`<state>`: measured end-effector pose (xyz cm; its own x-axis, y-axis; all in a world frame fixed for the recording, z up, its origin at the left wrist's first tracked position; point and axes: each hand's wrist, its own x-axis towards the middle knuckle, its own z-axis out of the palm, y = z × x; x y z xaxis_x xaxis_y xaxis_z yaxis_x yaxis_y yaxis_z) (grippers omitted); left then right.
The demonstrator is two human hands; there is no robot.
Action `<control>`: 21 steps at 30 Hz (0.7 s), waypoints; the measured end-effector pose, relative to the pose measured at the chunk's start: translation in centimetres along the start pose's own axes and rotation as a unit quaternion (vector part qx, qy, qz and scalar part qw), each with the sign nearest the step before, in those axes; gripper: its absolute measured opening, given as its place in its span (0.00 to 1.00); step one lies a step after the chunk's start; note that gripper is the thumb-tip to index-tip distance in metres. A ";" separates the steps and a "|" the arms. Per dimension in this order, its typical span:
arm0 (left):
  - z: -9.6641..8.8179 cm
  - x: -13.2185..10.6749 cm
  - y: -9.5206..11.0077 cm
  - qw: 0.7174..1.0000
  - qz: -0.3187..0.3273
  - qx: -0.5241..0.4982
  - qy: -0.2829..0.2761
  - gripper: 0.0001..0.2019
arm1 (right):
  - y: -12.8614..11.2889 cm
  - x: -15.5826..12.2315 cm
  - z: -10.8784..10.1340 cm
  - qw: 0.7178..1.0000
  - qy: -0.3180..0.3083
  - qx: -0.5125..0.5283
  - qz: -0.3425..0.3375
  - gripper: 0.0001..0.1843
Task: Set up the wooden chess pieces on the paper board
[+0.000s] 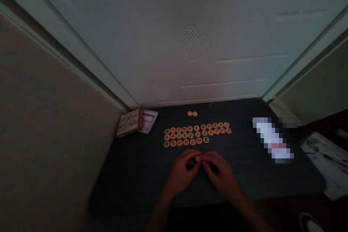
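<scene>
My left hand (182, 172) and my right hand (220, 174) meet in front of the rows of discs, above the dark table. A small round wooden Chinese chess piece (198, 158) is pinched between their fingertips, and its marking cannot be made out. Just beyond my fingers lie three rows of matching pieces (186, 142) with red or black characters facing up. The nearest row is shorter on the right than the other two. Farther back, two pieces (192, 114) lie side by side with no characters visible.
A box with a picture lid (129, 122) and a pinkish-white packet or card (148, 120) lie at the table's back left. On the right is a pixelated whitish item (273, 139). The dark tabletop (130, 177) meets a pale panel with heart reliefs (195, 43) behind it.
</scene>
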<state>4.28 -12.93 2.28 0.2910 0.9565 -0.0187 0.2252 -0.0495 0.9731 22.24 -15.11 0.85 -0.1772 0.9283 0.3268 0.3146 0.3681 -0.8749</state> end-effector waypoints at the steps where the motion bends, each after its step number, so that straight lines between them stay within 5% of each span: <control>1: 0.0 0.0 -0.1 1.000 -0.003 -0.002 0.005 0.12 | 0.1 -0.1 0.1 1.000 0.004 -0.005 0.005 0.12; 21: 0.4 -0.4 -1.3 0.998 -0.032 0.029 0.049 0.09 | 0.3 0.4 0.3 0.999 -0.009 -0.039 0.013 0.12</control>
<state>4.23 -13.31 0.91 0.1818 0.9818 -0.0558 0.2942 -0.0001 0.9557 21.99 -14.66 0.57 -0.1841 0.9371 0.2965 0.3917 0.3466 -0.8523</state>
